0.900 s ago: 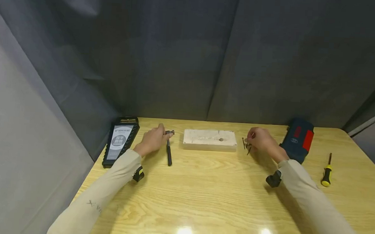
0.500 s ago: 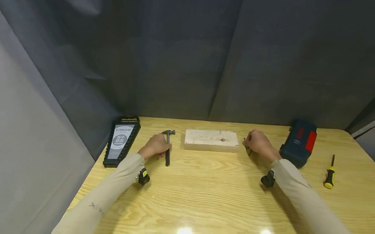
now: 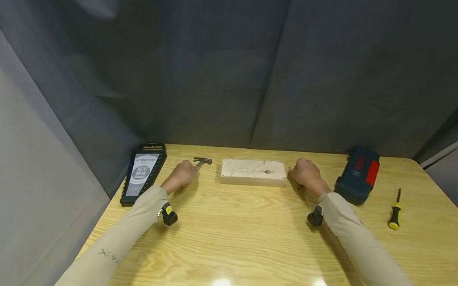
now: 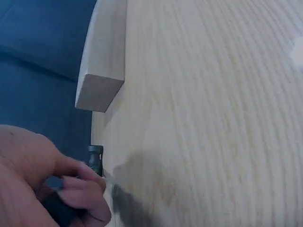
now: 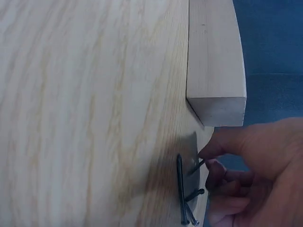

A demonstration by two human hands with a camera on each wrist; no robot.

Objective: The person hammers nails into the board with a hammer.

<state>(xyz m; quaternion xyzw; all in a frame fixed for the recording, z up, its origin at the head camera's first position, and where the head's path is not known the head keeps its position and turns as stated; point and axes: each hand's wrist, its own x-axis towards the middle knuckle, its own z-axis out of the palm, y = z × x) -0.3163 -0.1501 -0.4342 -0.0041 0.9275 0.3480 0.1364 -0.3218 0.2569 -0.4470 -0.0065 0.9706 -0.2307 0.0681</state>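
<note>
My left hand (image 3: 181,175) grips the handle of a claw hammer (image 3: 203,160), whose metal head points toward the block. In the left wrist view, curled fingers (image 4: 85,194) cover most of the handle, with the hammer head just past them. Between the two hands lies a pale wooden block (image 3: 243,167) with a round mark on top. Beside its right end, my right hand (image 3: 307,173) pinches a thin dark nail (image 5: 198,166) between thumb and fingertip. Several other nails (image 5: 182,189) lie on the table just below that hand; the head view mostly hides them.
A black wrench-set case (image 3: 142,175) with a white label lies at the left. At the right are a dark blue and red case (image 3: 355,177) and a yellow-black screwdriver (image 3: 395,214). A dark curtain (image 3: 217,73) hangs behind the wooden table (image 3: 224,237).
My left hand has moved from the hammer's head to its handle and grips it; the handle has swung toward me at the left. My right hand has shifted slightly left toward the block.
</note>
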